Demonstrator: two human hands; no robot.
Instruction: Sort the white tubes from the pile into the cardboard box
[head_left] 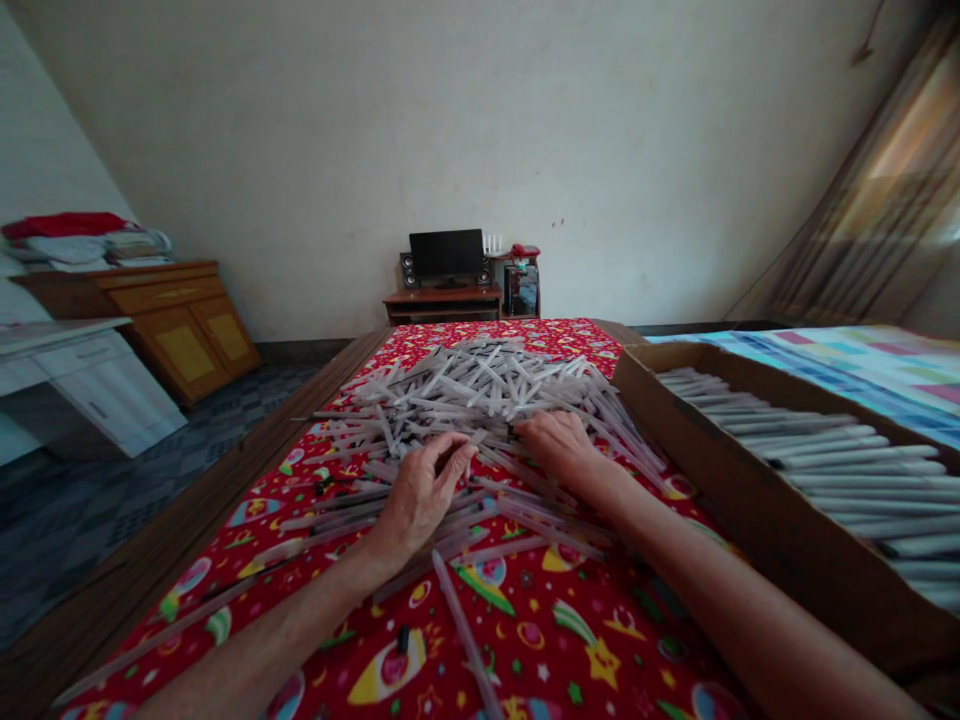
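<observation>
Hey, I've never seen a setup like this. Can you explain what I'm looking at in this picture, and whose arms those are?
There's no machine here: the arms belong to a person working bare-handed. The camera is worn on that person's head, looking forward and down, so the forearms enter from the bottom.

A red patterned cloth covers the surface ahead. On it lies a loose heap of pale, slender tubes, with a small black piece nearer the camera. A long cardboard box on the right holds more pale sticks.

The left hand has thumb and forefinger close together, seemingly pinching a tube. The right hand is at the heap; its fingertips are too unclear to tell whether it grips anything.
</observation>
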